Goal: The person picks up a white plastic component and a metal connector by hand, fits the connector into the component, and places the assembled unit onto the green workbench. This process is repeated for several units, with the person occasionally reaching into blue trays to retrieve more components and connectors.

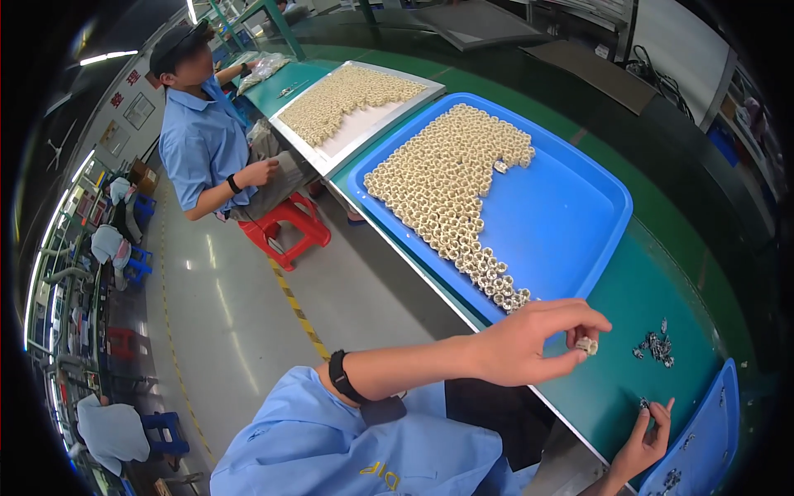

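My left hand, with a black band at the wrist, reaches over the near end of the blue tray. Its thumb and fingers are closed on a small cream-coloured round part. Lower right, my right hand pinches a tiny dark metal piece between thumb and fingertips. Many similar cream parts stand packed together in the large blue tray, covering its left side and trailing toward my left hand. A small heap of shiny dark metal pieces lies on the green table beyond my right hand.
A second blue tray with scattered metal pieces sits at the right edge. Farther along the green bench is a white-framed board of cream parts. A co-worker sits there on a red stool.
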`<state>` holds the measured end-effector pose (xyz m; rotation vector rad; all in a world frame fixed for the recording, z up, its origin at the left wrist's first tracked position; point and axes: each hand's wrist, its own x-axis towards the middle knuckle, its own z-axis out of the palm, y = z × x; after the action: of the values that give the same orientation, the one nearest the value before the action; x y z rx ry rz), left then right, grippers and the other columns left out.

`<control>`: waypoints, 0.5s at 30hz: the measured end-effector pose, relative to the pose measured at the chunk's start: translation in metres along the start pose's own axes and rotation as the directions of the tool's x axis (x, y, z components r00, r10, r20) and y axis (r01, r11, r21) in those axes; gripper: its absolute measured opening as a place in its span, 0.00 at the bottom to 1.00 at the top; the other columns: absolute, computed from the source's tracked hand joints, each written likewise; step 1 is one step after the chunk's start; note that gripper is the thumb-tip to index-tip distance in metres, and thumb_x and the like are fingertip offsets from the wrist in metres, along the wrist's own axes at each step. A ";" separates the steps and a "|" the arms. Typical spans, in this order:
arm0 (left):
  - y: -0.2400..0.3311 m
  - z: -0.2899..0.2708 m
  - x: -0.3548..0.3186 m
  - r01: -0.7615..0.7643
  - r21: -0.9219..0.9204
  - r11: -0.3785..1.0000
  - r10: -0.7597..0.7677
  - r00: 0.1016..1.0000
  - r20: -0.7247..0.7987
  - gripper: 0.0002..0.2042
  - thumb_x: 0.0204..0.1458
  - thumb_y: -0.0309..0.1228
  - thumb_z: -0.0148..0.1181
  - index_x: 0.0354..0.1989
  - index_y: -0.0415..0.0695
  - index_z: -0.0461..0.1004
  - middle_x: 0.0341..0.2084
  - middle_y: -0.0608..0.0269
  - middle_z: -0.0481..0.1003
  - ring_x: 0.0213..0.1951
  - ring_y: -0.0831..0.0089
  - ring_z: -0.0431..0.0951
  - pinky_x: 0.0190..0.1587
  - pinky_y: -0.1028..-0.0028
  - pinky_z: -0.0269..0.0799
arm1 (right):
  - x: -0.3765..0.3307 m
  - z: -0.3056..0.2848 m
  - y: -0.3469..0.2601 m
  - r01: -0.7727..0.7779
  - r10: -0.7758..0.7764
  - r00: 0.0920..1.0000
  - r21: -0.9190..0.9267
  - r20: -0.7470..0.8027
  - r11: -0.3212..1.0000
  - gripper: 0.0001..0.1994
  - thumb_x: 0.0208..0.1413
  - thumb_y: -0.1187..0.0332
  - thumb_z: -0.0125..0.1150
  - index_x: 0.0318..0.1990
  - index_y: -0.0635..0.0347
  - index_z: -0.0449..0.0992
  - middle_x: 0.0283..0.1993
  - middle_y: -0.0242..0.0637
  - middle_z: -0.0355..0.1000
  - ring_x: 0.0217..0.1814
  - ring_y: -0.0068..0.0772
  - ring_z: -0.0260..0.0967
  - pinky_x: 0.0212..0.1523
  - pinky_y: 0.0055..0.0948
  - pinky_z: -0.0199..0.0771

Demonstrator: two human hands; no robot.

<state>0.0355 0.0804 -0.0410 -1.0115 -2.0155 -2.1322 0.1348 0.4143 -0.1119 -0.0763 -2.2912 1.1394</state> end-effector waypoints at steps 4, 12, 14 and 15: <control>-0.011 0.024 -0.013 0.014 -0.303 0.953 -0.006 1.000 0.027 0.14 0.61 0.19 0.60 0.55 0.33 0.77 0.49 0.52 0.76 0.44 0.68 0.78 0.49 0.68 0.74 | 0.002 0.004 -0.032 0.116 -0.121 0.992 0.168 0.021 0.979 0.08 0.54 0.85 0.61 0.41 0.68 0.80 0.40 0.44 0.76 0.43 0.38 0.75 0.73 0.63 0.62; -0.002 0.017 -0.027 0.002 -0.471 0.882 -0.048 0.995 -0.086 0.13 0.60 0.16 0.59 0.53 0.32 0.77 0.50 0.42 0.77 0.49 0.62 0.79 0.52 0.67 0.76 | 0.033 0.044 -0.128 0.325 -0.370 0.928 0.413 0.033 0.851 0.12 0.44 0.85 0.66 0.38 0.69 0.83 0.34 0.47 0.80 0.36 0.36 0.78 0.78 0.66 0.48; -0.003 0.025 -0.024 0.038 -0.542 0.839 -0.078 0.996 -0.052 0.13 0.59 0.16 0.59 0.53 0.32 0.76 0.50 0.40 0.77 0.49 0.62 0.80 0.52 0.67 0.77 | 0.036 0.047 -0.140 0.388 -0.422 0.906 0.364 0.015 0.847 0.12 0.43 0.85 0.68 0.38 0.65 0.85 0.32 0.44 0.81 0.32 0.34 0.78 0.79 0.63 0.49; -0.004 0.028 -0.025 0.043 -0.577 0.816 -0.093 0.994 -0.058 0.13 0.59 0.17 0.60 0.53 0.32 0.76 0.49 0.39 0.77 0.49 0.61 0.80 0.52 0.67 0.77 | 0.036 0.047 -0.143 0.374 -0.400 0.917 0.339 0.006 0.863 0.12 0.43 0.85 0.68 0.38 0.65 0.85 0.32 0.44 0.81 0.32 0.34 0.78 0.79 0.63 0.49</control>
<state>0.0650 0.0961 -0.0574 -0.8728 -1.3946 -2.8567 0.1086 0.3008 -0.0108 0.5448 -2.0148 1.3018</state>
